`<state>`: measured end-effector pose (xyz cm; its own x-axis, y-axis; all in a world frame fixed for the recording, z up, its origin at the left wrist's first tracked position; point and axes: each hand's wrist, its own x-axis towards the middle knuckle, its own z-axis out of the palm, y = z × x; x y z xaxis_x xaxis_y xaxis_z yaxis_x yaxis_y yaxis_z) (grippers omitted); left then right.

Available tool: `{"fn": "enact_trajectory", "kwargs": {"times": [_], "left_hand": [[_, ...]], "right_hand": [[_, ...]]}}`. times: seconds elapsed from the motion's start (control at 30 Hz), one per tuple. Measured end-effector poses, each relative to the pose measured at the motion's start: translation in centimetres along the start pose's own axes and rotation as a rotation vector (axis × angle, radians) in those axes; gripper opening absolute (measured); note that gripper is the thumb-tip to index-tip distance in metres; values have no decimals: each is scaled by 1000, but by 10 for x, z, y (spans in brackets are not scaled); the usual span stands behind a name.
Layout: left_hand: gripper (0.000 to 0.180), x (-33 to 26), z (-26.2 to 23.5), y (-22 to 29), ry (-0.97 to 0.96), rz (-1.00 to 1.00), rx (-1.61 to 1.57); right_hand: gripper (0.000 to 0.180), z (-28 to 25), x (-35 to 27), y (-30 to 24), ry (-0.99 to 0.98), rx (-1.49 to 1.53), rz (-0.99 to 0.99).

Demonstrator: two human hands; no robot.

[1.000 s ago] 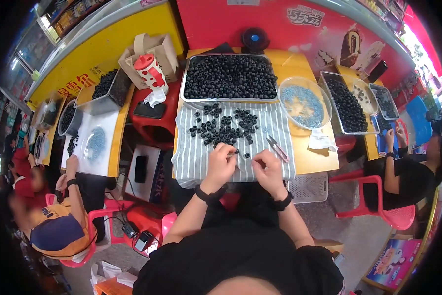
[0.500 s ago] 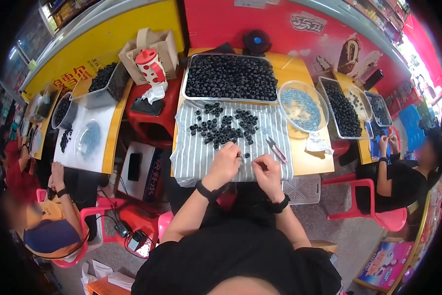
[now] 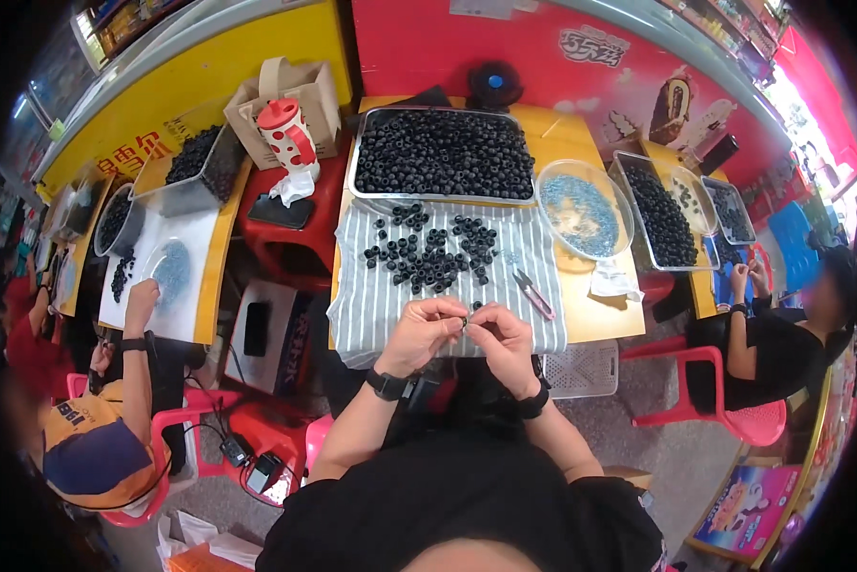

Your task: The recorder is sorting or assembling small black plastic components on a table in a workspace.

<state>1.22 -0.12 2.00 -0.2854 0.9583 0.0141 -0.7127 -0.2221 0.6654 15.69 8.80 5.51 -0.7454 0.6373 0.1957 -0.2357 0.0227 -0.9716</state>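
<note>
My left hand pinches a small black ring-shaped part over the near edge of a grey-and-white striped cloth. Against that part come the closed fingertips of my right hand; whatever they grip is too small to make out. One loose black part lies just beyond my fingers. Farther off on the cloth is a scattered pile of black ring-shaped parts. A pair of thread snips with pink handles rests right of the pile.
Behind the cloth stands a clear tray heaped with black parts. To its right, a round clear dish holds small pale-blue pieces. A red stool bears a dotted cup and a phone. People work at tables on both sides.
My left hand has drawn back from the pile toward me and now meets my right hand, with a black part at the fingertips. The person at left has reached toward their dish.
</note>
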Motion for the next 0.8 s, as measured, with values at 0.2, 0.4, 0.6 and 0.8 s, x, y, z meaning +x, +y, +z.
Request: {"fn": "enact_trajectory", "kwargs": {"times": [0.2, 0.4, 0.6, 0.8], "left_hand": [[17, -3, 3, 6, -46, -47, 44], [24, -4, -6, 3, -84, -124, -72], [23, 3, -18, -9, -41, -80, -241], [18, 9, -12, -7, -33, 0, -225]], "right_hand": [[5, -5, 2, 0, -32, -76, 25], [5, -13, 16, -12, -123, -106, 189], [5, -42, 71, -20, 27, -777, -63], [12, -59, 111, 9, -40, -1337, -96]]}}
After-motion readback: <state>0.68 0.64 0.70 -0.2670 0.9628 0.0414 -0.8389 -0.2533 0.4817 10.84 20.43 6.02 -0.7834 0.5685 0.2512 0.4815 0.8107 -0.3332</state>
